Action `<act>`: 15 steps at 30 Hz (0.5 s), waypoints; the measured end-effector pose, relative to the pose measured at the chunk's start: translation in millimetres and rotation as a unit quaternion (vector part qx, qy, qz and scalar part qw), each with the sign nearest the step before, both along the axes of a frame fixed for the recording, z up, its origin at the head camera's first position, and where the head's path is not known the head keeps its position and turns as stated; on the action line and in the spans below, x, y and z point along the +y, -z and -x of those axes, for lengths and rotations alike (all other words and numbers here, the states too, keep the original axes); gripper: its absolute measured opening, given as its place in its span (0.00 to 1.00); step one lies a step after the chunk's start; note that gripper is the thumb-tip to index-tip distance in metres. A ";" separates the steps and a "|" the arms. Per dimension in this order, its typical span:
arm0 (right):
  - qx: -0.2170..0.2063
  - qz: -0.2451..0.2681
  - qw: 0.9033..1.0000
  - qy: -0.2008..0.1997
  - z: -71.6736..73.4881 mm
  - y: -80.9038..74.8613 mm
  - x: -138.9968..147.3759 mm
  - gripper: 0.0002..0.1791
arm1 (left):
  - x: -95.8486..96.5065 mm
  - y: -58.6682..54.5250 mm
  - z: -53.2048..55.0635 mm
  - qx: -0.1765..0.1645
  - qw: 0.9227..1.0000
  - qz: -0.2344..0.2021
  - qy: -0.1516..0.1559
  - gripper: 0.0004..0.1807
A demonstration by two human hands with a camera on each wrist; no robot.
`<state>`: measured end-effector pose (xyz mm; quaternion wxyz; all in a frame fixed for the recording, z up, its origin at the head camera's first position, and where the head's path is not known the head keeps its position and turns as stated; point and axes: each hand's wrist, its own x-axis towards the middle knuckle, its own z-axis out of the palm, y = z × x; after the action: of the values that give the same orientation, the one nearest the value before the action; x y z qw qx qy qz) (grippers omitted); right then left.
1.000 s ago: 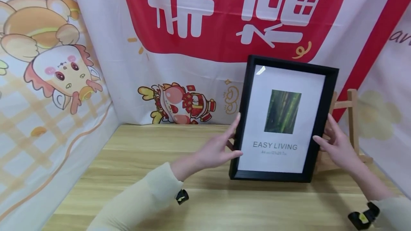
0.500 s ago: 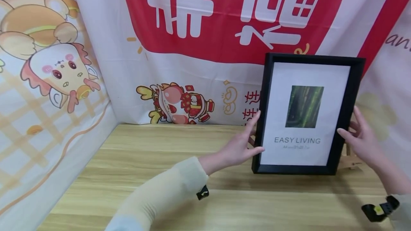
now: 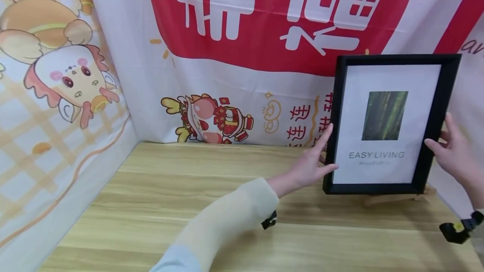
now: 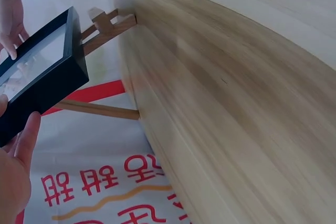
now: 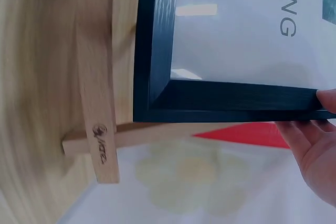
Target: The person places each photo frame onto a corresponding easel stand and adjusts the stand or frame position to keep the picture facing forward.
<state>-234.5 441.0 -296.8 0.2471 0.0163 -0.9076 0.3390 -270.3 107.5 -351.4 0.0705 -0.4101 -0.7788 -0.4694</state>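
Both hands hold a black picture frame [image 3: 385, 116] upright, with a white sheet reading "EASY LIVING" and a green photo inside. The left hand [image 3: 308, 169] grips its left side, thumb on the front edge and fingers toward the back. On the opposite side, the right hand [image 3: 455, 152] grips in the same manner. Behind and below the frame stands a wooden easel [image 3: 393, 200], mostly hidden in the head view. The right wrist view shows the easel's front bar [image 5: 95, 77] just beyond the frame's lower edge, with a strip of table visible between them.
A wood-grain table [image 3: 181, 209] extends left and forward of the frame. Behind it hangs a white and red printed cloth [image 3: 234, 70], and another patterned cloth [image 3: 56, 108] covers the left side. Black wrist cameras [image 3: 459, 228] are strapped at the sleeves.
Both hands have carried the frame to the right and slightly up, straightening its tilt. It now covers most of the easel, whose upper part showed to its right a second ago.
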 end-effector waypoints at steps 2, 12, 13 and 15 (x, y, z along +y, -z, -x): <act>-0.005 0.000 1.000 0.016 1.6 -2.1 5.5 0.43 | 9.3 0.2 1.3 0.009 1.000 0.006 -0.010 0.61; -0.008 0.006 0.998 0.068 20.3 -11.5 26.7 0.44 | 44.4 2.0 9.5 0.010 0.999 0.013 -0.036 0.59; -0.008 0.006 0.998 0.069 22.1 -11.0 29.1 0.44 | 47.2 3.0 10.0 0.009 0.999 0.016 -0.038 0.59; -0.008 0.003 0.997 0.071 25.0 -9.2 33.8 0.43 | 53.0 5.7 10.9 0.009 0.999 0.022 -0.041 0.59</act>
<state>-259.4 474.8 -287.6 0.2634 -0.0519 -0.9073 0.3237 -281.3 160.5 -357.2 0.0880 -0.3831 -0.8045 -0.4453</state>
